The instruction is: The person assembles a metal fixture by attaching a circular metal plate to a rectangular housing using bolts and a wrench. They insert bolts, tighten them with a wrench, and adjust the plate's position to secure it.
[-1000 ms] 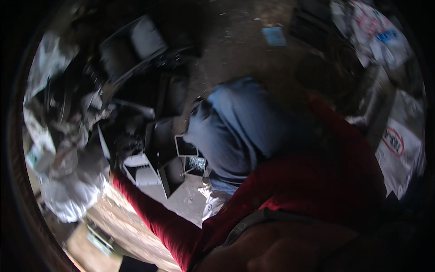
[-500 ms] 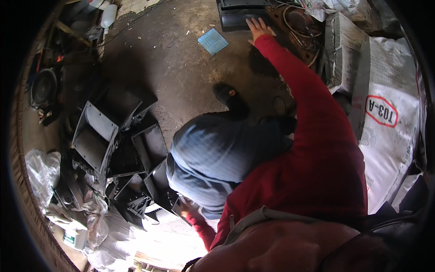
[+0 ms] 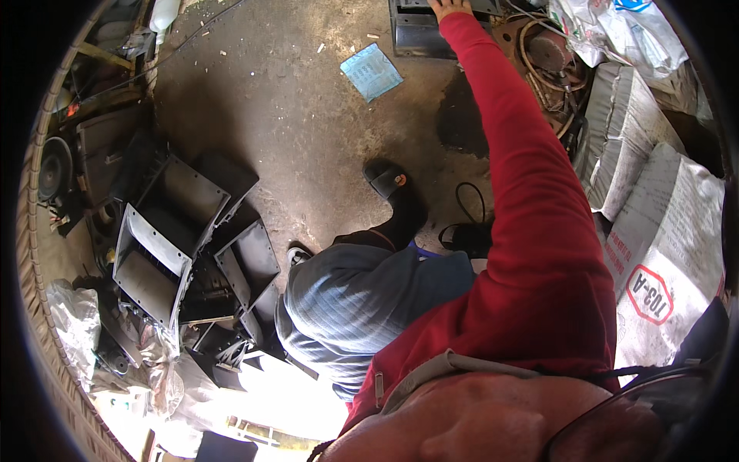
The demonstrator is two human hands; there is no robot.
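Note:
At the upper edge my right hand (image 3: 450,6) touches or hovers just over a black metal housing (image 3: 423,37) on the floor. The frame cuts off its fingertips, so its grip does not show. The red sleeve of my right arm (image 3: 523,146) stretches far forward. My left hand is out of sight behind my legs and body. To my left lies a pile of black metal housings (image 3: 185,185) with curved inner faces and holes along their flanges, tilted against each other.
A blue sheet (image 3: 372,72) lies on the concrete floor ahead. White printed sacks (image 3: 666,246) line the right side, near a coiled hose (image 3: 531,54). A dark sandal (image 3: 466,239) sits beside my leg. Crumpled clear plastic (image 3: 77,323) lies at the left.
My right hand has reached farther forward over the black housing, to the frame's upper edge. My left hand, seen earlier beside the pile, is now hidden. The view has shifted slightly.

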